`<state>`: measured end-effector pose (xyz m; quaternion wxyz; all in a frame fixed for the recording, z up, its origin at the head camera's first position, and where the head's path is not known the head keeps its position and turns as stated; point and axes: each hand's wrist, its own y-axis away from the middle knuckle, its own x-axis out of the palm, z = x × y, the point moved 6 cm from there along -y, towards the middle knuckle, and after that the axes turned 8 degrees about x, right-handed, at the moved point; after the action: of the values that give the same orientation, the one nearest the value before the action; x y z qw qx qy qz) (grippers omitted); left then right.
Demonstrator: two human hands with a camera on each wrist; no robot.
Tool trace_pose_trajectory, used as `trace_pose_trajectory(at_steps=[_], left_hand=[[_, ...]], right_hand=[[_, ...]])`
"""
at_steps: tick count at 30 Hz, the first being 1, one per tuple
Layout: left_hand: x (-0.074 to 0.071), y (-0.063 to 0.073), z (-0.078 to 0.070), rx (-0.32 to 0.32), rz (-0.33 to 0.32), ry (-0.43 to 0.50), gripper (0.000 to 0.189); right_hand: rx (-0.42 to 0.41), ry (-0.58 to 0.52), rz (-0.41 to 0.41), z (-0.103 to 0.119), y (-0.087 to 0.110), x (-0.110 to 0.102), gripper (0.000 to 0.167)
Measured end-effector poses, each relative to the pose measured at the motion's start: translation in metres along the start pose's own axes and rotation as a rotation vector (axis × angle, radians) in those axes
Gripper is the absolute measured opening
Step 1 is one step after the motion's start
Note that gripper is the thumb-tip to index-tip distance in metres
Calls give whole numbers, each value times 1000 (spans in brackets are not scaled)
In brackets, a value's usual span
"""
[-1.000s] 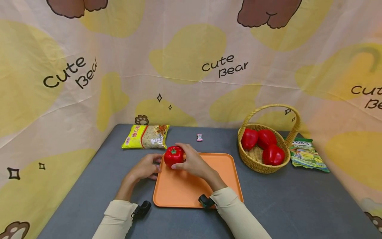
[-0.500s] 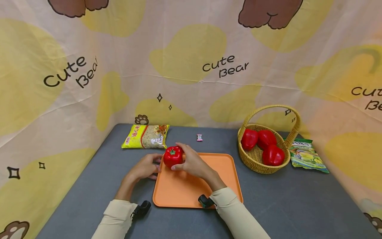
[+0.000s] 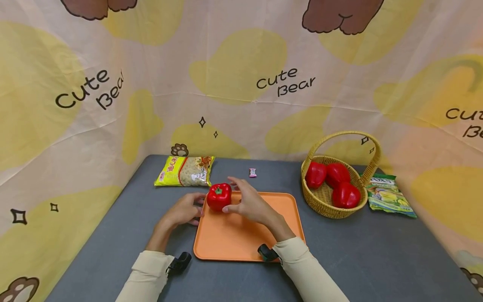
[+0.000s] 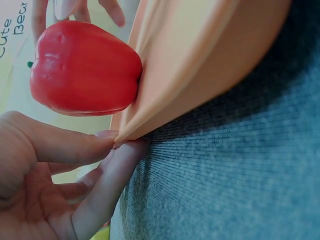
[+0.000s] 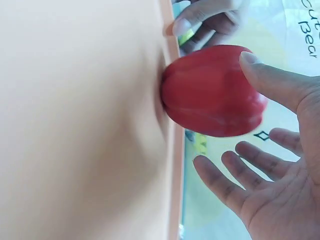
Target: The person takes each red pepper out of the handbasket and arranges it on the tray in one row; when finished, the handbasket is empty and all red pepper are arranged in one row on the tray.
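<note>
A glossy red bell pepper [image 3: 219,197] with a green stem stands upright on the orange tray [image 3: 226,243], near its far left corner. My right hand [image 3: 254,205] is just right of the pepper, fingers spread and thumb apart from them; in the right wrist view the thumb [image 5: 272,80] overlaps the pepper's upper side while the other fingers stand off it. My left hand [image 3: 185,210] is at the tray's left edge. In the left wrist view its thumb and index finger pinch the tray's rim [image 4: 131,131], close beside the pepper [image 4: 85,70].
To the right stands a wicker basket [image 3: 320,205] with a tall handle, holding 3 red peppers [image 3: 346,195]. A green packet [image 3: 390,196] lies beside it. At the back left is a yellow food bag [image 3: 185,171]; a small pink wrapped candy [image 3: 252,172] lies behind the tray.
My right hand has let go of the pepper and drawn back a little to the right, fingers opening. The pepper now stands by itself on the tray. My left hand has stayed put.
</note>
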<state>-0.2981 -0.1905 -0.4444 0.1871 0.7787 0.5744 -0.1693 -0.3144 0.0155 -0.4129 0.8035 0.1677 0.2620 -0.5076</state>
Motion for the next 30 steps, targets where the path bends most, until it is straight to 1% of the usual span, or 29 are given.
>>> trace_pose_trajectory(at_steps=[7, 13, 20, 26, 30], left_hand=[[-1, 1, 0, 1, 7, 6, 60], [-1, 0, -2, 1, 10, 4, 60], [-1, 0, -3, -6, 9, -4, 59], [0, 0, -2, -2, 14, -3, 59], [0, 0, -2, 4, 11, -7, 59]], right_hand=[[-54, 3, -33, 1, 14, -20, 90], [-105, 41, -83, -4, 31, -48, 85], [-137, 154, -168, -20, 53, -85, 82], [-190, 157, -273, -35, 75, -118, 73], [-224, 177, -346, -42, 88, -137, 69]])
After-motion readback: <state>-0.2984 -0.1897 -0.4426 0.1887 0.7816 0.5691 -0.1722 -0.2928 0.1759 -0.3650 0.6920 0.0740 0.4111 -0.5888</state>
